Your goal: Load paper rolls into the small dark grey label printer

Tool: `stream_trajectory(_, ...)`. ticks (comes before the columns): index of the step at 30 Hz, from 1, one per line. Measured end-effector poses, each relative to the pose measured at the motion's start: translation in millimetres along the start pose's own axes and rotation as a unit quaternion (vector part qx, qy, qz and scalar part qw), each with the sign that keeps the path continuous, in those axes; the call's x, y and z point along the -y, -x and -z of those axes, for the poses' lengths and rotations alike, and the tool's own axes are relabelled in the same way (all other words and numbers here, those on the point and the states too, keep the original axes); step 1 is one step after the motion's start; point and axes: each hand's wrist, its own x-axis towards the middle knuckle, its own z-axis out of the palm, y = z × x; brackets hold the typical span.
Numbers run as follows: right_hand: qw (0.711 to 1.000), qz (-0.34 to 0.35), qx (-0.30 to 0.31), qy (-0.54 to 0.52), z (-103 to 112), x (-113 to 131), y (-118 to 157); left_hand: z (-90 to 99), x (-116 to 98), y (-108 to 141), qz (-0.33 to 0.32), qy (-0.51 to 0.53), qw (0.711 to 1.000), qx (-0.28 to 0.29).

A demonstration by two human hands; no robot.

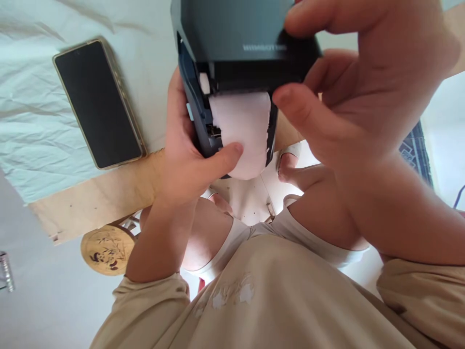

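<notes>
A dark label printer (194,109) is held up at the table's edge, its dark grey lid (232,34) partly raised. From under the lid a strip of white paper (243,128) runs down over the printer's front. My left hand (192,145) is closed around the printer's left side, its thumb pressed on the paper. My right hand (348,92) pinches the right corner of the lid between thumb and fingers. A white piece (204,83) shows inside the gap at the left. The rest of the printer's inside is hidden by the lid.
A phone (100,104) with a dark screen lies on the pale cloth (29,97) to the left. Below runs the table's wooden edge (98,194). A round wooden stool (107,249) stands lower left. My legs are beneath the printer.
</notes>
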Motion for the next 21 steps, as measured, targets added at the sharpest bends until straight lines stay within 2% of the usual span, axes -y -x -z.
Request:
stream_trajectory(3,0.993,0.114,-0.029,0.009,-0.5,-6.9,3.6,3.9,3.0,4.5,0.01,0.018,1.0,-0.01)
stream_trajectory(5,0.992,0.129,0.002,-0.011,-1.5,-16.0,3.8,3.9,3.0,4.8,0.014,0.014,1.0,-0.011)
stream_trajectory(9,0.986,0.149,0.066,-0.033,-2.0,-32.7,1.7,-2.3,-2.1,-0.5,-0.032,0.008,0.999,0.03)
stream_trajectory(12,0.982,0.172,0.075,-0.033,-1.4,-38.4,0.6,-7.1,-7.7,-2.4,-0.009,0.014,0.999,0.035)
stream_trajectory(17,0.984,0.15,0.073,-0.056,-3.2,-34.4,3.2,-4.8,-4.0,-2.5,0.005,0.005,0.999,0.039)
stream_trajectory(19,0.985,0.115,0.093,-0.091,-6.1,-32.0,5.0,-1.9,4.5,-5.0,-0.023,0.012,0.999,0.045)
stream_trajectory(21,0.979,0.078,0.121,-0.143,-10.4,-31.7,6.0,-0.5,13.6,-8.2,-0.081,0.043,0.994,0.061)
